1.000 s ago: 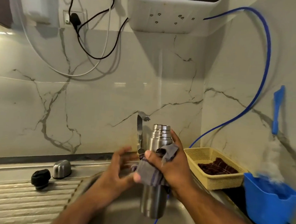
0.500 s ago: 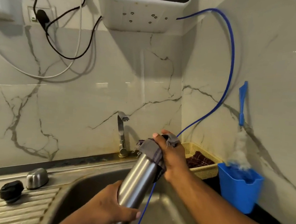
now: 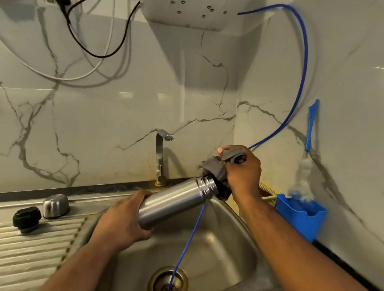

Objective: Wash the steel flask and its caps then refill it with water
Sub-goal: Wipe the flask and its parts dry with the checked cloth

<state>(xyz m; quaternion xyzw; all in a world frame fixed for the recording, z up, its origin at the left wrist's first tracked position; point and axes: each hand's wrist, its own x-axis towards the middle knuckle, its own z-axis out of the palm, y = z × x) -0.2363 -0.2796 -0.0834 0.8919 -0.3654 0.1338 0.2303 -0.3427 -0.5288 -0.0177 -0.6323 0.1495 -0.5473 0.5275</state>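
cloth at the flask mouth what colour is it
Grey. The head view, the only one, shows the cloth bunched in the right hand at the open mouth of the flask.

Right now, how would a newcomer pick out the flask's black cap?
Start at the steel sink; left of its basin lies a ribbed draining board. Two caps sit at its back edge. The black cap is the left one, matt and ridged, beside the shiny domed steel cap.

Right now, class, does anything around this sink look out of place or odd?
The thin blue tube from the wall unit drops past the steel flask and ends inside the sink drain, odd for a hose. Nothing looks spilled or broken.
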